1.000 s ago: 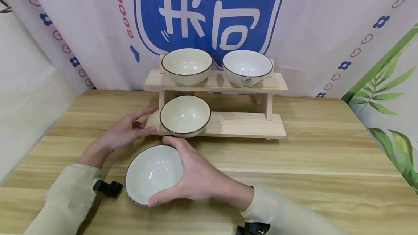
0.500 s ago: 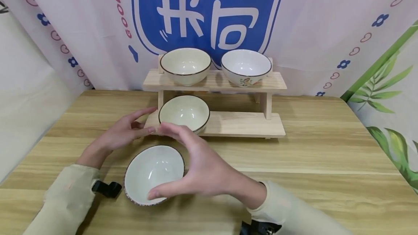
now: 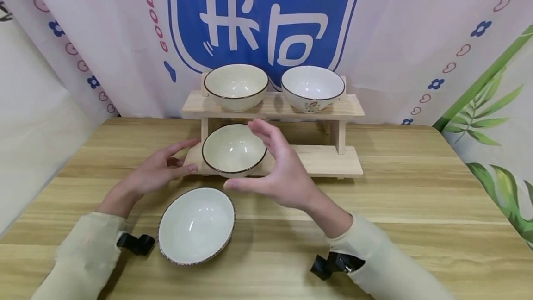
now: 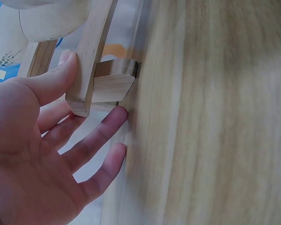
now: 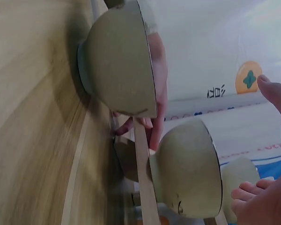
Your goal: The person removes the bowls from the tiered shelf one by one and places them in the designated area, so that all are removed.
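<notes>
A two-tier wooden stand (image 3: 329, 159) is at the back of the table. My left hand (image 3: 156, 170) holds the left end of its lower board; in the left wrist view the thumb lies on the board (image 4: 91, 61) with fingers below. On that lower tier sits a cream bowl with a brown rim (image 3: 231, 149). My right hand (image 3: 291, 175) stands by this bowl's right side, thumb and fingers spread wide around it with a gap. In front, a pale bowl with a speckled outside (image 3: 195, 226) rests on the table, untouched.
Another cream bowl (image 3: 236, 84) and a white bowl with a flower design (image 3: 312, 87) stand on the upper tier. A printed cloth (image 3: 399, 27) hangs behind the wooden table (image 3: 416, 189). Each wrist carries a small black camera.
My right hand has let go of the speckled bowl, leaving it on the table, and moved up and right to the bowl on the lower tier. The left hand stays at the stand.
</notes>
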`<state>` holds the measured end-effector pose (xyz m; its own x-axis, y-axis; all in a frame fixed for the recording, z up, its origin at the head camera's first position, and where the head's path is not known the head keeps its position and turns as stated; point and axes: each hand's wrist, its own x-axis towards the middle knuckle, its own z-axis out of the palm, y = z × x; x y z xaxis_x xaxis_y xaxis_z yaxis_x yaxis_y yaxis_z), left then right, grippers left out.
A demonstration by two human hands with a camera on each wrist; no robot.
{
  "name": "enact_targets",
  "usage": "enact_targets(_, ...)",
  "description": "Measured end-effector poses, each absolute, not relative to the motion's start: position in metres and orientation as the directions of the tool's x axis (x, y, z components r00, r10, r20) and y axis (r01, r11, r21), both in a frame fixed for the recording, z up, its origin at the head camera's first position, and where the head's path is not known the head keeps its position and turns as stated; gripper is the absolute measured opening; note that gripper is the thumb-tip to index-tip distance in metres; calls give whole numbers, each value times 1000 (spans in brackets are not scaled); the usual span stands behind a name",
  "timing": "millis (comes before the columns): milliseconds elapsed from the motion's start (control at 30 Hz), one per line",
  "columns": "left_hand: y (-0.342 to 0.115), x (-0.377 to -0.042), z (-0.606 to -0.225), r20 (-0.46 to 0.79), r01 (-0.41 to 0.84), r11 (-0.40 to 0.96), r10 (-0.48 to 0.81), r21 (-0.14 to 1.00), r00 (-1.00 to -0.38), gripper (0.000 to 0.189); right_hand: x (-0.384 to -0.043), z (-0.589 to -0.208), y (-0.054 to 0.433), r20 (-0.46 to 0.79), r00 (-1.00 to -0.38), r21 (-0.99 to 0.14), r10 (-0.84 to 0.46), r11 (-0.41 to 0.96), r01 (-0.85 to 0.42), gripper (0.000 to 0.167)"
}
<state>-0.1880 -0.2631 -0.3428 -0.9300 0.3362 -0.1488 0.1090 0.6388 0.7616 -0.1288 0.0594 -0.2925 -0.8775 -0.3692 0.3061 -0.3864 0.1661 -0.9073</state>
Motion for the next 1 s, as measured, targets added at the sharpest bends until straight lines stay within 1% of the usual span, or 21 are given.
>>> enact_targets(267, -263, -188, -344, -149, 108, 643, 333, 758, -931, 80, -142, -300, 65, 210, -929, -934, -304, 219, -283, 119)
enact_targets(400, -264, -188, -344, -151, 107, 641, 334, 760, -930, 80, -146, -304, 65, 173, -943, -942, -283, 233, -242, 121)
enact_targets(633, -263, -188, -343, -150, 109, 644, 334, 757, -930, 80, -155, -312, 65, 147, -948, -945, -281, 243, -219, 124)
enact_targets(1000, -263, -188, -345, -147, 113, 639, 339, 761, -929, 80, -167, -322, 65, 120, -924, -956, -364, 209, -207, 127)
